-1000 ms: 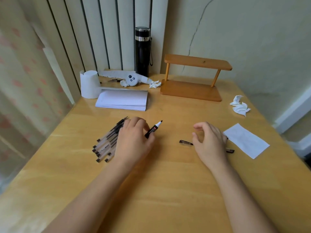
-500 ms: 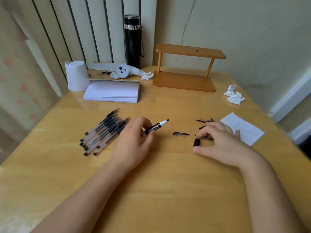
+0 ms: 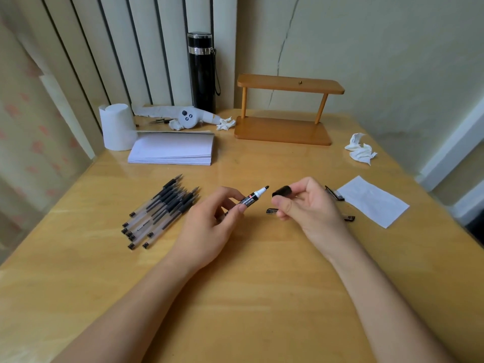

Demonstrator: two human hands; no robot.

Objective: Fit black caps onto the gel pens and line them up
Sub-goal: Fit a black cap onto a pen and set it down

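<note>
Our left hand (image 3: 209, 226) pinches a marker-like pen (image 3: 253, 199), tip aimed right so the cap can slide on. Our right hand (image 3: 306, 205) grips a black cap (image 3: 282, 191) just off that tip. Uncapped gel pens (image 3: 159, 210) wait far left; spare caps (image 3: 334, 193) lie right.

The lower barrel of the black marker pen with a white neck (image 3: 252, 199) is hidden inside the left hand (image 3: 209, 226), and the print on its label is too small to read. The right hand (image 3: 309, 208) covers the rear of the short black plastic cap (image 3: 281, 191) and most of a thin dark clip-like piece (image 3: 271, 211) lying on the pale wooden tabletop (image 3: 262, 297). Another dark piece (image 3: 349, 218) shows only its end past the wrist. Both forearms run off the bottom edge. The clear-barrelled gel pens (image 3: 159, 210) overlap, so their count cannot be told.
</note>
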